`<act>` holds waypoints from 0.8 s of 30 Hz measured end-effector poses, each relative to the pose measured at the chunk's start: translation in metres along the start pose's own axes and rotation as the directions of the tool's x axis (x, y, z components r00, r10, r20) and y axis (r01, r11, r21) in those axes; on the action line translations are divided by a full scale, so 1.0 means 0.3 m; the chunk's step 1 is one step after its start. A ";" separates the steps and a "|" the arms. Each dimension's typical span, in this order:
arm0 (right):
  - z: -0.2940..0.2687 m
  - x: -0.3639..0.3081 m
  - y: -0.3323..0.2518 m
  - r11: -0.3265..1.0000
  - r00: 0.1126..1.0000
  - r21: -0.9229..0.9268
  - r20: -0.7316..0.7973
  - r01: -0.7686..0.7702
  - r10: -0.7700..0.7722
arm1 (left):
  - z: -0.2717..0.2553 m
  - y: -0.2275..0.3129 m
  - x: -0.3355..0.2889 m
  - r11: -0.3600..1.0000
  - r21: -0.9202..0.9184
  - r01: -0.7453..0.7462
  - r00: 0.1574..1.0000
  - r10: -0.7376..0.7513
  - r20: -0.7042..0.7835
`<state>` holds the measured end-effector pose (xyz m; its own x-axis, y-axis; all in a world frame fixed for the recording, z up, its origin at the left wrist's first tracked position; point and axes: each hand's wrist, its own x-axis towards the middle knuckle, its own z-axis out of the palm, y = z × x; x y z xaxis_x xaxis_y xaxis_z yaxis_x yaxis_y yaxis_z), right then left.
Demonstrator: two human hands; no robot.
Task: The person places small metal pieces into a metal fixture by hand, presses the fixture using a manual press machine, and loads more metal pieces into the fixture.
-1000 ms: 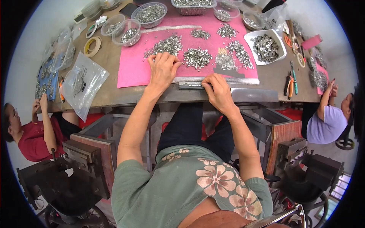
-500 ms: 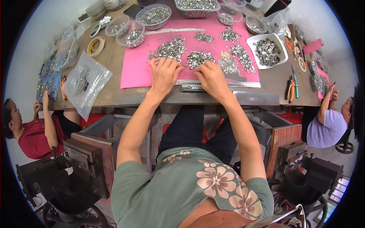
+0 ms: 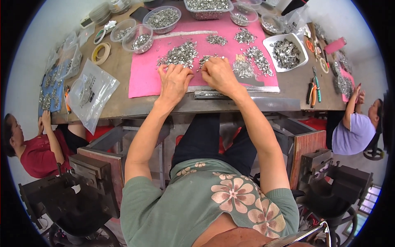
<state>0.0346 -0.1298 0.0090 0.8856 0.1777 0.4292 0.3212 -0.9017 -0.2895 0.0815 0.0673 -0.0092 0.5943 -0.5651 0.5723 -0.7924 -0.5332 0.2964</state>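
Observation:
A large heap of small silvery metal pieces (image 3: 181,54) lies on a pink ribbed mat (image 3: 144,82). At its near edge is my left hand (image 3: 175,82), fingers bent down and thumb close to the index finger. My right hand (image 3: 221,77) is curled over a smaller heap of metal pieces (image 3: 204,60), covering most of it. Both hands look closed, but their fingertips are mostly hidden, and what they pinch is too small to make out. Close to the right hand lies a patch of thin silvery pieces (image 3: 244,69).
Tubs of metal pieces (image 3: 163,19) line the back; a white square bowl (image 3: 303,61) stands right. Pliers (image 3: 317,88) lie beyond it. A clear plastic bag (image 3: 98,92) and a tape roll (image 3: 101,53) are left. A metal bar (image 3: 212,95) lies along the front edge. People sit at both sides.
My right hand has moved left and now covers most of the smaller heap, which showed openly before. My left hand stays near the large heap's edge. The view has shifted slightly.

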 end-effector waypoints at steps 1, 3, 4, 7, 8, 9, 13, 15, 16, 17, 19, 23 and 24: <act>-0.045 -0.019 -0.003 0.991 0.998 0.124 0.008 -0.058 0.057 | -0.002 0.000 -0.003 1.000 0.007 0.001 1.000 -0.002 0.030; -0.106 -0.080 0.021 0.910 0.982 0.370 0.036 -0.186 0.186 | 0.005 0.010 -0.005 1.000 -0.014 0.013 0.999 -0.012 0.047; -0.134 -0.122 0.034 0.911 0.981 0.366 0.036 -0.191 0.191 | 0.013 0.019 -0.004 0.999 -0.034 0.023 0.998 -0.021 0.065; -0.173 -0.225 0.016 0.862 0.974 0.466 0.004 -0.200 0.225 | 0.016 0.028 -0.018 0.998 -0.038 0.055 0.998 -0.054 0.030; -0.179 -0.255 0.002 0.849 0.968 0.474 0.033 -0.234 0.248 | 0.017 0.027 -0.020 0.998 -0.039 0.058 0.998 -0.056 0.032; -0.180 -0.275 -0.008 0.835 0.961 0.481 0.063 -0.267 0.270 | 0.016 0.021 -0.021 0.998 -0.037 0.044 0.999 -0.043 0.022; -0.157 -0.314 -0.027 0.875 0.974 0.456 -0.068 -0.162 0.216 | 0.010 0.033 -0.007 1.000 -0.021 0.018 0.999 -0.017 0.044; -0.135 -0.317 -0.027 0.892 0.974 0.431 -0.108 -0.134 0.199 | 0.001 0.069 -0.006 0.993 -0.114 0.036 0.998 -0.031 0.048; -0.129 -0.319 -0.029 0.908 0.974 0.406 -0.143 -0.106 0.177 | -0.005 0.094 -0.010 0.977 -0.206 0.060 0.997 -0.050 0.055; -0.128 -0.319 -0.031 0.908 0.973 0.406 -0.144 -0.107 0.179 | -0.011 0.120 -0.013 0.977 -0.206 0.059 0.997 -0.048 0.056; -0.128 -0.318 -0.034 0.944 0.978 0.321 -0.162 -0.077 0.135 | -0.017 0.172 -0.022 0.924 -0.362 0.122 0.990 -0.088 0.109; -0.138 -0.316 -0.052 0.974 0.980 0.221 -0.183 -0.040 0.082 | 0.016 0.252 -0.050 0.887 -0.460 0.045 0.999 -0.029 0.042; -0.143 -0.316 -0.050 0.973 0.981 0.228 -0.182 -0.030 0.073 | 0.025 0.264 -0.054 0.887 -0.459 0.046 0.999 -0.030 0.042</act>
<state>-0.0685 -0.1501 0.0093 0.8306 0.0369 0.5556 0.3628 -0.7928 -0.4897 0.0102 0.0295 -0.0007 0.6229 -0.5751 0.5304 -0.7388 -0.2096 0.6405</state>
